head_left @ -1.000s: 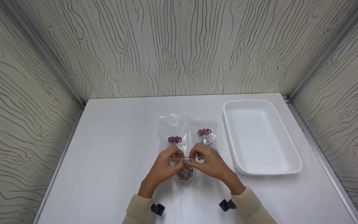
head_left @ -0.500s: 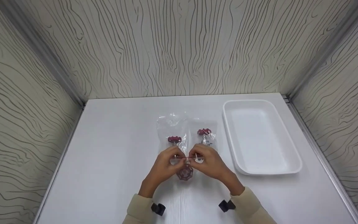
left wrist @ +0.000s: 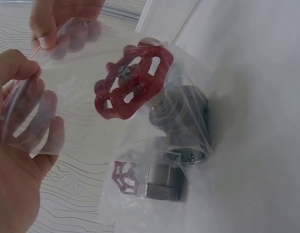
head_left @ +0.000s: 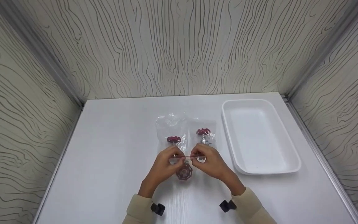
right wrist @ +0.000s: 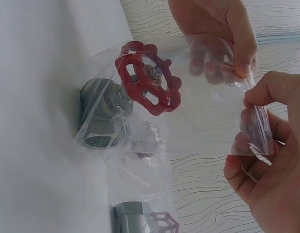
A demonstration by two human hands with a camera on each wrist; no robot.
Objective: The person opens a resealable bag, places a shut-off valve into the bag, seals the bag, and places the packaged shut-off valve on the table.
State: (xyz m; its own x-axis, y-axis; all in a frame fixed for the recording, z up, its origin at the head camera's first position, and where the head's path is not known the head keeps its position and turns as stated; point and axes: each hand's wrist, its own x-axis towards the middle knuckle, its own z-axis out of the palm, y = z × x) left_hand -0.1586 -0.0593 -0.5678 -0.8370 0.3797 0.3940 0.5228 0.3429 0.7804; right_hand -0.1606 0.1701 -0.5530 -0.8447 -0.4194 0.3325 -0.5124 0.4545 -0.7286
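A clear zip bag [left wrist: 77, 111] stands upright on the table, holding a metal gate valve [left wrist: 176, 116] with a red handwheel [right wrist: 147, 80]. The valve sits at the bottom of the bag, and its wheel leans toward me. At the bag's top edge, a red line runs along the zip strip. My left hand [head_left: 165, 163] pinches this edge between thumb and forefinger, the other fingers behind the film. My right hand [head_left: 210, 161] pinches the same edge a short way to the right. Both thumbs are on the near side.
Beyond my hands lie two more clear bags, each with a red-wheeled valve: the left bag [head_left: 169, 123] and the right bag [head_left: 211, 124]. A white tray [head_left: 294, 161] stands to the right on the white table [head_left: 104, 161]. Patterned walls [head_left: 179, 46] enclose the table's back and sides.
My fingertips came closer together along the bag's top edge, then moved apart again, with the right hand shifting slightly right. The bags and the tray stay put.
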